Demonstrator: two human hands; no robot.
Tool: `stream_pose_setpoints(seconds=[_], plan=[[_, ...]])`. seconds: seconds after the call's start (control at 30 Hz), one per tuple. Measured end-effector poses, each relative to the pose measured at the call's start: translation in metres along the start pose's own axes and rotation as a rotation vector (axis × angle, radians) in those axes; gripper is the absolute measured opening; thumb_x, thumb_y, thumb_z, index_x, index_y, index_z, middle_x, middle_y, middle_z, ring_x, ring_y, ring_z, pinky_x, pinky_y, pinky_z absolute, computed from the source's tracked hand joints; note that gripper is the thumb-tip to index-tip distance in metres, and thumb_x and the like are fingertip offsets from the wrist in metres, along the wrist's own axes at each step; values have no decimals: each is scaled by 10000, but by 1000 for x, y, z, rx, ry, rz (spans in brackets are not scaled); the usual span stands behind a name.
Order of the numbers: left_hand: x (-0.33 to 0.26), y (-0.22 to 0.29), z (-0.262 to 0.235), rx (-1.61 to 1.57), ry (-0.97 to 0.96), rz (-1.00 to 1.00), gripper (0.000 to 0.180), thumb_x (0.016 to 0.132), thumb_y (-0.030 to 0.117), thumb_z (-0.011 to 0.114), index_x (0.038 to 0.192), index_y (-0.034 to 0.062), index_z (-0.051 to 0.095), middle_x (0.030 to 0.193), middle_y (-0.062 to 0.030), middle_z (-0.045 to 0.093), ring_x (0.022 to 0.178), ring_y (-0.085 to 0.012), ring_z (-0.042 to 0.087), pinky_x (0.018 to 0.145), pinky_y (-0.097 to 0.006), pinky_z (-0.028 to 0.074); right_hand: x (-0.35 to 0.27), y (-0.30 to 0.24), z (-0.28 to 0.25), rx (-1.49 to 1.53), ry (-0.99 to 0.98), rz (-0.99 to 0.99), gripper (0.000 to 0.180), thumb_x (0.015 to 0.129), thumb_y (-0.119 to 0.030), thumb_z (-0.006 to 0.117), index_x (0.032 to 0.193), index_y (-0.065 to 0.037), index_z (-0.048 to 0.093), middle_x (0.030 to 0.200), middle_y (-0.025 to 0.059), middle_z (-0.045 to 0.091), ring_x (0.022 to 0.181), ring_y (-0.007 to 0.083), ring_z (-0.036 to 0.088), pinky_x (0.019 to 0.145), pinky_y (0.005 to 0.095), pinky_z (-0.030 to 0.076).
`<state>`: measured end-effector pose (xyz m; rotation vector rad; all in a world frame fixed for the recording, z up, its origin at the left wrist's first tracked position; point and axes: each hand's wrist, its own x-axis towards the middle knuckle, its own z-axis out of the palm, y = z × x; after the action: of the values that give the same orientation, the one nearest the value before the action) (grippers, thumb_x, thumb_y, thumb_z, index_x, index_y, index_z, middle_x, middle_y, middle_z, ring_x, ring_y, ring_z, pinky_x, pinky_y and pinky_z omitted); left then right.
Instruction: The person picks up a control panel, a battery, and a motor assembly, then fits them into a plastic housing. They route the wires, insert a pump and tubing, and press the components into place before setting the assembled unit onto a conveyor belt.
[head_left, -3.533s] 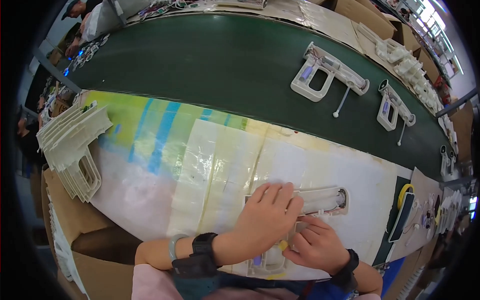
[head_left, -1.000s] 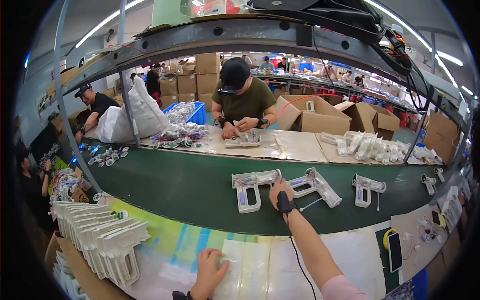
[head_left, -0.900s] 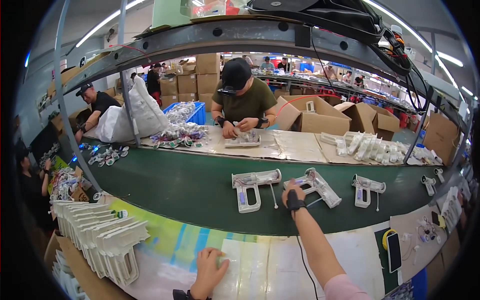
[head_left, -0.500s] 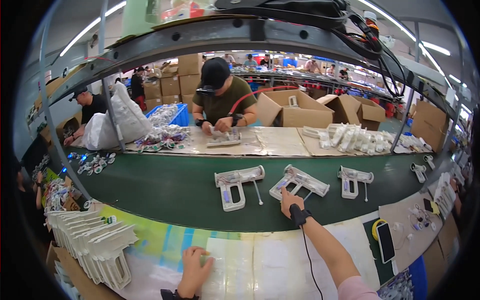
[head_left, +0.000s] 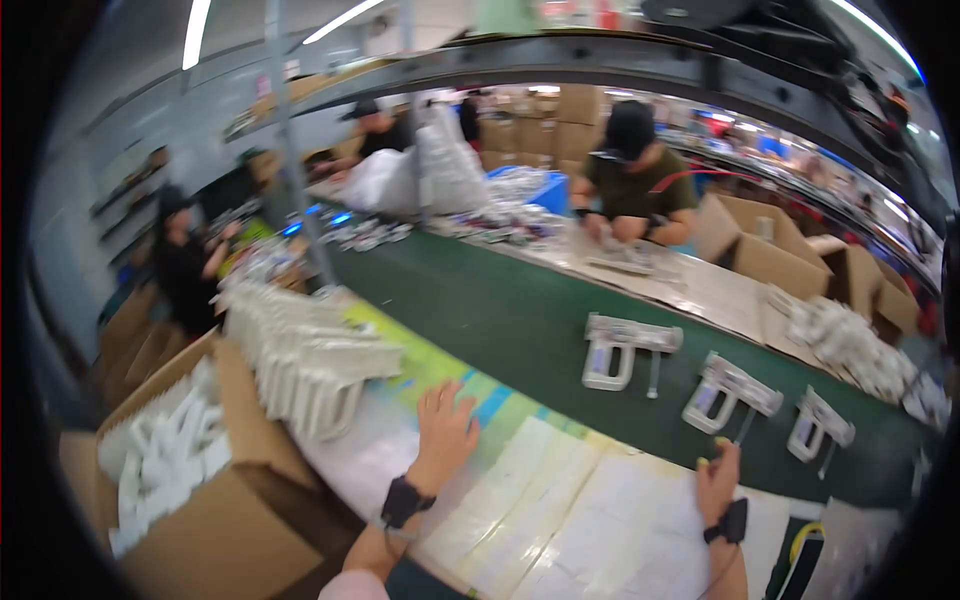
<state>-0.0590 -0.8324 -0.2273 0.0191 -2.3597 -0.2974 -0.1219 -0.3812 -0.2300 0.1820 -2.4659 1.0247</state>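
My left hand [head_left: 447, 432], fingers spread and holding nothing, is over the plastic-covered work surface [head_left: 545, 490]. Beside it on the left is a stack of white plastic gun-shaped housing halves [head_left: 300, 360]. At the belt's near edge is my right hand [head_left: 718, 485], blurred, with thumb and forefinger apart and nothing plain between them. Just beyond it, a gun-shaped housing [head_left: 722, 393] with inner parts and a thin rod lies on the green belt [head_left: 480, 320]. Similar housings lie to its left [head_left: 615, 352] and right [head_left: 818, 425].
An open cardboard box [head_left: 225, 500] of white plastic parts stands at my left. Across the belt, a person [head_left: 640, 180] handles a white housing. Small parts are heaped near a blue crate [head_left: 550, 192]. A phone [head_left: 800, 568] lies at the lower right. A metal shelf beam [head_left: 560, 70] spans overhead.
The view has swung left, bringing the cardboard box into sight. My right hand has drawn back from the middle housing to the belt's near edge. My left hand has moved toward the white stack.
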Motion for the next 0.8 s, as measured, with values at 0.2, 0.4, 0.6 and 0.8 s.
stream_pose_setpoints(seconds=[0.2, 0.4, 0.6, 0.8], plan=[[35, -75, -89, 639, 190, -233, 404, 743, 92, 637, 1145, 64, 622, 1340, -139, 516, 1285, -324, 451, 1047, -531, 336, -5, 39, 9, 178, -38, 113, 381, 835, 70, 579, 1201, 3, 495, 1009, 76, 524, 695, 122, 499, 612, 257, 436], [27, -99, -114, 804, -250, -124, 238, 764, 128, 662, 999, 90, 651, 1206, -96, 611, 1185, -274, 547, 949, -433, 419, 1, 35, 13, 236, -46, 73, 365, 825, 86, 582, 1174, 23, 491, 1040, 92, 534, 712, 136, 501, 640, 271, 438], [32, -82, -112, 536, -320, -234, 89, 740, 96, 668, 823, 63, 660, 854, -117, 696, 836, -329, 682, 710, -455, 510, -2, 37, 11, 274, 27, 21, 277, 863, 46, 610, 1115, -1, 506, 1004, 68, 551, 750, 115, 516, 657, 255, 445], [60, 41, -111, -680, -773, 20, 301, 778, 111, 626, 1068, 32, 640, 975, -189, 669, 868, -298, 659, 736, -426, 525, -20, 33, 0, 311, 74, 116, 237, 884, 15, 578, 1114, 6, 523, 961, 66, 527, 806, 149, 507, 727, 274, 444]])
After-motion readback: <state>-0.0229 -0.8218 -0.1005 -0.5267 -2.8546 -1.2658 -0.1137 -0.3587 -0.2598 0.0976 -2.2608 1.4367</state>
